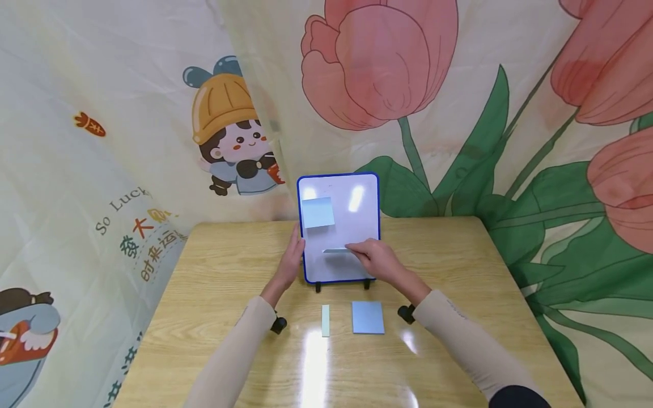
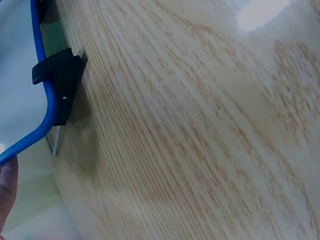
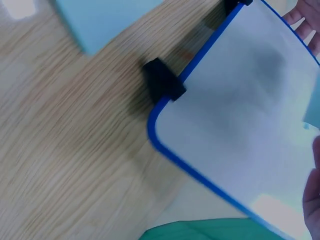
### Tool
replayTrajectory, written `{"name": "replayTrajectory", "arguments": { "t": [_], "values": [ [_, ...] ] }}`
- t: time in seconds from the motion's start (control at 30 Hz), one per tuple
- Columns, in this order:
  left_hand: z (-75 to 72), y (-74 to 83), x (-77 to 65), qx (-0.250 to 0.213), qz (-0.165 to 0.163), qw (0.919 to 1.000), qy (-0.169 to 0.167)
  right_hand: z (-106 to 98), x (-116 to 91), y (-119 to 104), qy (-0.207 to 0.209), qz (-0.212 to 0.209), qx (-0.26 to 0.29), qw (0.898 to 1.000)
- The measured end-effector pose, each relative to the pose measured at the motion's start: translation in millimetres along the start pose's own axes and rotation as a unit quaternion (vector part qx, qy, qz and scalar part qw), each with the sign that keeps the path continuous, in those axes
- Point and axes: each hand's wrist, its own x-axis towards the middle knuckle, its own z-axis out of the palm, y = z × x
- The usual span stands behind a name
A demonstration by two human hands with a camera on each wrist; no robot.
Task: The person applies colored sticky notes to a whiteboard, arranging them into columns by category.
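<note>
Whiteboard (image 1: 354, 226) stands on the table (image 1: 229, 255), its face easy to reach. The left hand (image 1: 292, 256) rests at its side, fingers a little apart, maybe to keep it still. The right hand (image 1: 378, 259) pinches a thin sheet (image 1: 334, 250) by its end, maybe so the rest stays free. A blue square (image 1: 368, 317), pale note (image 1: 318, 212) and green strip (image 1: 325, 321) sit near, the note stuck up high. Black feet (image 1: 367, 284) prop the board.

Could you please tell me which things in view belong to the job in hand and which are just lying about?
Apparently in use:
- whiteboard, at left hand
- blue note on it
- thin slip in right hand
- black supports

Lying untouched, possibly spare:
- blue square
- pale strip
</note>
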Motion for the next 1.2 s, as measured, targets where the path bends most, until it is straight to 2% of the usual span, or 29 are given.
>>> {"name": "replayTrajectory", "arguments": {
  "t": [0.17,0.33,0.5,0.73,0.93,1.2],
  "values": [
    [-2.1,-22.6,9.9,-0.036,-0.019,0.9991,-0.01,9,10,-5,0.054,-0.056,-0.003,0.997],
    [-0.7,-38.4,17.2,-0.05,-0.013,0.9987,0.004,19,18,-6,0.095,-0.097,-0.021,0.99],
    [1.1,-38.3,21.5,-0.045,-0.003,0.9986,0.028,25,25,-10,0.124,-0.102,-0.033,0.987],
    [2.0,-37.3,29.4,-0.027,0.042,0.998,0.039,38,34,-16,0.158,-0.1,-0.05,0.981],
    [0.3,-38.1,29.4,-0.036,0.023,0.9988,0.021,48,29,-16,0.186,-0.098,-0.065,0.976],
    [-0.1,-37.9,26.9,-0.04,0.021,0.9986,0.026,57,23,-15,0.161,-0.089,-0.072,0.98]
  ]
}}
